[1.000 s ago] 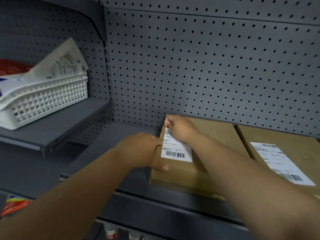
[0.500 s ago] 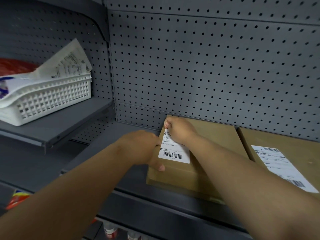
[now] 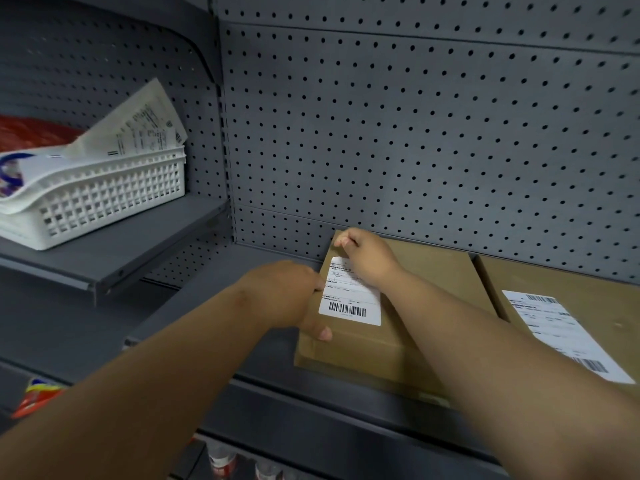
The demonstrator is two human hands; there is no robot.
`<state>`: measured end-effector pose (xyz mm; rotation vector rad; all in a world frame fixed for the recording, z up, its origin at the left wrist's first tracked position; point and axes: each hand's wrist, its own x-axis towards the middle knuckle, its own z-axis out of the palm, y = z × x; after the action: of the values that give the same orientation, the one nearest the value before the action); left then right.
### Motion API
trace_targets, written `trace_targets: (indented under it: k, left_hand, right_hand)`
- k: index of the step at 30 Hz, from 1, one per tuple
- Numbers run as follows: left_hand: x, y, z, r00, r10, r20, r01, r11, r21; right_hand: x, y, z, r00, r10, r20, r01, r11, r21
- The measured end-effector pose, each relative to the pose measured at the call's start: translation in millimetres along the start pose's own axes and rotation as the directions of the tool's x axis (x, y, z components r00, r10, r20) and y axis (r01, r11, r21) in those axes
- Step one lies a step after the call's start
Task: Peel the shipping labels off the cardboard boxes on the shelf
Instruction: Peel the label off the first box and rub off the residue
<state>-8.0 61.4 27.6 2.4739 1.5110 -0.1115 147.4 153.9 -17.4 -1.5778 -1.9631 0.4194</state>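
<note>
Two flat cardboard boxes lie side by side on the grey shelf (image 3: 221,317). The left box (image 3: 367,344) carries a white shipping label (image 3: 349,303) with a barcode, which lies flat. My left hand (image 3: 287,296) grips this box's left edge, with the thumb on top near the label. My right hand (image 3: 367,258) reaches over the box, its fingers curled and pinched at the label's far edge by the box's back-left corner. The hand hides the label's far right part. The right box (image 3: 568,282) has a larger white label (image 3: 561,330), and nothing touches it.
A grey pegboard wall (image 3: 415,133) stands right behind the boxes. On a higher shelf to the left sits a white plastic basket (image 3: 104,199) holding papers and a red bag. Red packets (image 3: 38,396) and bottle tops (image 3: 221,459) show on lower levels.
Both hands stay in nearly the same places on the left box. The label remains flat. The view has shifted slightly.
</note>
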Motion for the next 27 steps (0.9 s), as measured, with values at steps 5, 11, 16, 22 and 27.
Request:
trace_targets:
  k: [5,11,16,22,27]
  left_hand:
    - [0.9,-0.6,0.8,1.000,-0.015,0.003,0.015,1.000,0.011]
    - [1.2,-0.9,2.6,1.000,-0.031,0.005,0.031,0.999,0.018]
    - [-0.4,-1.0,2.4,0.999,-0.043,0.009,0.043,0.999,0.005]
    - [2.5,-1.0,3.2,0.999,-0.052,0.015,0.051,0.998,0.043]
    - [2.4,-2.6,4.9,0.999,-0.043,0.012,0.042,0.999,0.024]
  right_hand:
    - [-6.3,-5.2,-1.1,0.973,-0.183,0.139,0.216,0.934,-0.286]
    - [-3.2,-9.6,-6.8,0.978,-0.171,0.122,0.205,0.907,-0.368]
    - [-8.4,-11.9,-6.5,0.960,-0.231,0.156,0.277,0.853,-0.443]
    - [-26.8,-0.3,-28.1,0.980,-0.161,0.121,0.192,0.929,-0.318]
    - [-22.7,-11.2,-18.9,0.986,-0.117,0.120,0.139,0.969,-0.204]
